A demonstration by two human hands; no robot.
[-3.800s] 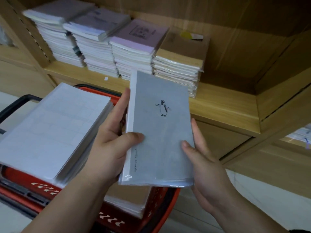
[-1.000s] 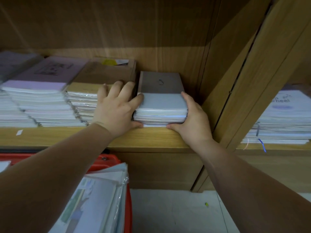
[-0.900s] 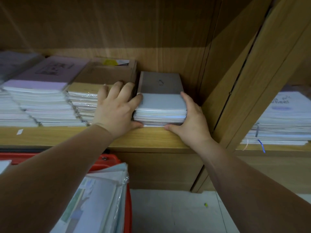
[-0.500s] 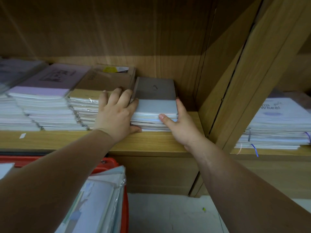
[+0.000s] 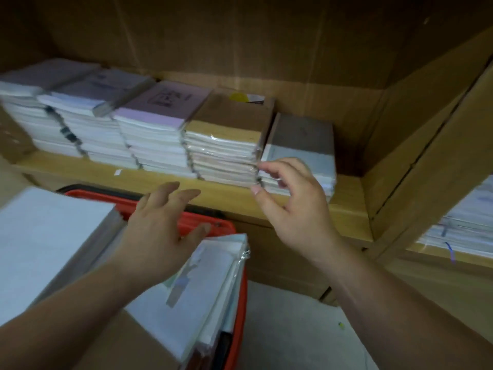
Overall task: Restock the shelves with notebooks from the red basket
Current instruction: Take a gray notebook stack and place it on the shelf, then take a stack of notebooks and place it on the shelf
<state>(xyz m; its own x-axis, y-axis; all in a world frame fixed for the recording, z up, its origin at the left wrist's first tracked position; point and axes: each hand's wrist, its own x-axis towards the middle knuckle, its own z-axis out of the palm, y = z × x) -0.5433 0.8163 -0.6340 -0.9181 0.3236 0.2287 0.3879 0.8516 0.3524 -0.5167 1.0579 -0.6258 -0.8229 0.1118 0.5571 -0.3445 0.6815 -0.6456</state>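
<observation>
Your red basket (image 5: 221, 227) was packed. Inside it were a tall pile of plain white notebooks (image 5: 48, 236) on the left, a plastic-wrapped pack of pale covers (image 5: 202, 276) leaning against the right wall, and something flat and cardboard-brown (image 5: 128, 340) at the near end.

The grey notebooks (image 5: 301, 140) were up on the wooden shelf (image 5: 160, 180), above and behind the basket's right corner. They lay flat in a low stack, long axis running front to back, short edge facing you. The covers looked matte grey with shiny film on the page edges. Their left side was pressed against a taller kraft-brown stack (image 5: 229, 121) that had a yellow sticker (image 5: 238, 97) at the back.

Further along the shelf, above the basket's far rim, sat a lilac-topped stack (image 5: 160, 105) and two white stacks (image 5: 93, 89), all rectangular with their page edges showing.

Your left hand (image 5: 160, 225) hovered over the basket's far rim with the fingers spread and straight, holding nothing. Your right hand (image 5: 298, 206) was up and to the right of the basket, in front of the grey stack's front edge. Its fingers were loosely curled with the thumb and forefinger apart, and it had nothing in it. I couldn't tell if the fingertip was touching the stack. It was a bit blurry overall.
</observation>
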